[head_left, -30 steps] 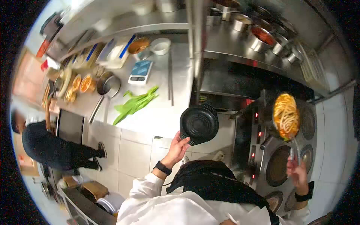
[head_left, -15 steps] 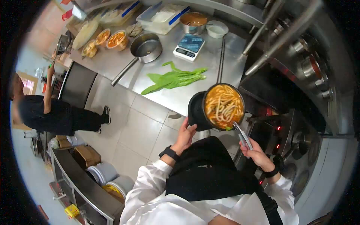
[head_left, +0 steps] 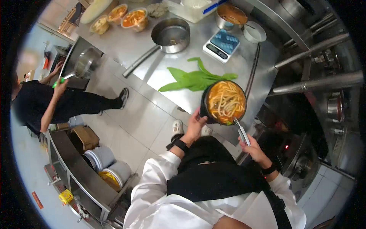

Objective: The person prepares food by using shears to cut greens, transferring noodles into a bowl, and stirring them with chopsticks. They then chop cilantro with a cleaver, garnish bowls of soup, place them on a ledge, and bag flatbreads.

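Note:
A black stone pot is filled with thick white noodles in orange-red broth, with a bit of green at its near edge. My right hand is closed round a metal pot clamp, whose jaws meet the pot's near rim. My left hand grips a black holder at the pot's left side; most of the holder is hidden by the pot. Just beyond lie green leaves on the steel table, partly behind the pot.
A saucepan, a kitchen scale, chopsticks, a sauce pot and a white bowl stand on the table. Stoves are at right. A person at left holds a ladle-like metal pan.
The pot and black holder have come together, the holder now mostly under the pot. My view has shifted, bringing the table closer. The other person has lowered the metal pan.

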Available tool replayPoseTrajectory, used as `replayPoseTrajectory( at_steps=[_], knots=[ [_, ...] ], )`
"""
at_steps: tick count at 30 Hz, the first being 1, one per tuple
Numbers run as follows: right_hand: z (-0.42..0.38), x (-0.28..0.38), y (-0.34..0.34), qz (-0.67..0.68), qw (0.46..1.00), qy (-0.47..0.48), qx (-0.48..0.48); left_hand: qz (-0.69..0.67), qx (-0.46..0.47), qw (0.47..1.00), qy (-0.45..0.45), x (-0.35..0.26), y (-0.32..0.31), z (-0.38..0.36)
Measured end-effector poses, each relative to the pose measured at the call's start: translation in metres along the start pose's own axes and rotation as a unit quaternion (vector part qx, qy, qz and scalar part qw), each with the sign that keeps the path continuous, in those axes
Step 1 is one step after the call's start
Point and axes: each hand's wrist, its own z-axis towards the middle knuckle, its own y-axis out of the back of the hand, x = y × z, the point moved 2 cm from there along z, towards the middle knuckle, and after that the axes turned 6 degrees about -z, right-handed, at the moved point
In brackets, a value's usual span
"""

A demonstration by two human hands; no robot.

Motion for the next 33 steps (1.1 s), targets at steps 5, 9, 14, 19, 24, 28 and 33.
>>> replayPoseTrajectory(
  at_steps=[5,9,14,19,24,28,33],
  knots=[
    [0.031,-0.024,-0.029,0.05,0.997,-0.02,-0.054,0.147,0.005,0.989,0.007,-0.02,0.025,0.033],
    [0.043,-0.021,-0.055,0.076,0.992,0.02,-0.102,0.096,0.011,0.995,0.0,-0.039,0.017,0.041],
    [0.062,-0.04,-0.066,0.084,0.986,0.025,-0.14,0.251,-0.008,0.967,-0.047,-0.03,0.039,0.075],
    [0.069,-0.026,-0.074,0.066,0.987,0.015,-0.146,0.245,0.038,0.968,-0.048,-0.023,0.055,0.089],
    [0.056,-0.017,-0.086,0.068,0.984,-0.003,-0.165,-0.025,0.175,0.98,0.091,-0.063,0.039,0.059],
    [0.058,-0.012,-0.085,0.091,0.983,0.004,-0.161,-0.034,0.117,0.979,0.161,-0.058,0.046,0.064],
    [0.061,-0.009,-0.091,0.069,0.989,-0.002,-0.134,0.059,0.071,0.986,0.141,-0.062,0.044,0.073]
  ],
)
